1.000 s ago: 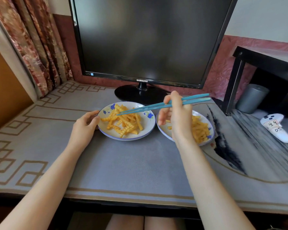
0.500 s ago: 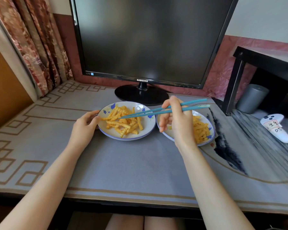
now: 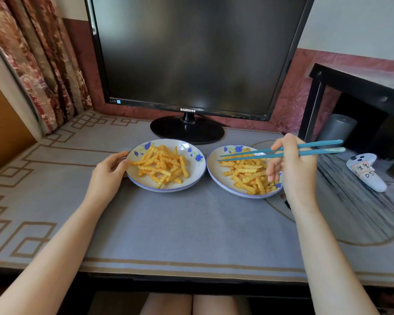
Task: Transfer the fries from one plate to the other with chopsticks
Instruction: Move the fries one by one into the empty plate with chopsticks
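R hand (image 3: 292, 171) pinching chopsticks (image 3: 316, 152), tips over fries (image 3: 248, 176) on R plate (image 3: 216, 178); L hand (image 3: 109, 173) grips L plate (image 3: 196, 170) rim.

Two round white blue-flowered plates: left plate (image 3: 193, 169) gripped by the left hand (image 3: 108, 176), right plate (image 3: 215, 172) under the right hand (image 3: 293, 171). Two piles of crinkle fries (image 3: 162, 165). Two teal plastic chopsticks (image 3: 328, 151) in that hand. Plus one black monitor (image 3: 191, 53), one white controller (image 3: 365, 172).

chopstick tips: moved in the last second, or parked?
Yes. The chopsticks have swung right: their tips were over the left plate, in front of the monitor stand, and now sit over the right plate, carried by the right hand.
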{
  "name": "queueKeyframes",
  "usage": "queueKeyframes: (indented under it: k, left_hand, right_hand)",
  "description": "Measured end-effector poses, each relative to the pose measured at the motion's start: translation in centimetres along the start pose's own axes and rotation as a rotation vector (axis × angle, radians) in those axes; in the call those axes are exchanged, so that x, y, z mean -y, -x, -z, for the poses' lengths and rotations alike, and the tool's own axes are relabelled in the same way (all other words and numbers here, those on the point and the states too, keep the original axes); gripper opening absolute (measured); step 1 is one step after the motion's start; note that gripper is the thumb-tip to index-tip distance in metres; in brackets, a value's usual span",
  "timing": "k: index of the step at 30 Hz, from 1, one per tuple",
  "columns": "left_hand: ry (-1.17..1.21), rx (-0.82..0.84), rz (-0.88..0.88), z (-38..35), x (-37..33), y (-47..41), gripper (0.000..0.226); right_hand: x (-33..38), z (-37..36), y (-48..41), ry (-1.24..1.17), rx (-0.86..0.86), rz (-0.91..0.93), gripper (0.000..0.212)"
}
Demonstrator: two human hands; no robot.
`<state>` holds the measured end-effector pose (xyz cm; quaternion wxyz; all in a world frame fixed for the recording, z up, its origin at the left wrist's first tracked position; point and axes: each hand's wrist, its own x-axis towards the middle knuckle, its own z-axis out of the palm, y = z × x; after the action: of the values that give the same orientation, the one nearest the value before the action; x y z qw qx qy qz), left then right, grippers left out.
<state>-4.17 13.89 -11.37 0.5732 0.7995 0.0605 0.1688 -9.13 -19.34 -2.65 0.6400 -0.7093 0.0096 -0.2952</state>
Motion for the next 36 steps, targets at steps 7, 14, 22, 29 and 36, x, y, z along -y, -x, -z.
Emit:
queueKeyframes:
  k: [7, 14, 22, 29, 36]
  left_hand:
    - [0.010, -0.002, 0.000, 0.0, -0.2, 0.0, 0.025]
    - [0.003, -0.015, 0.001, -0.1, 0.0, -0.1, 0.027]
    - [-0.002, -0.017, 0.000, -0.1, -0.1, -0.1, 0.027]
    - [-0.001, -0.010, -0.004, 0.0, -0.3, 0.2, 0.028]
    - [0.013, -0.009, -0.002, 0.0, -0.2, 0.1, 0.028]
  right_hand:
    - [-0.5, 0.2, 0.3, 0.139, 0.040, 0.067, 0.037]
    - [-0.9, -0.4, 0.4, 0.127, -0.010, 0.030, 0.038]
    - [-0.3, -1.0, 0.9, -0.101, -0.065, -0.087, 0.036]
    - [0.2, -5.1, 2.9, -0.202, 0.034, -0.211, 0.036]
    - [0.5, -6.0, 3.2, -0.198, 0.119, -0.195, 0.034]
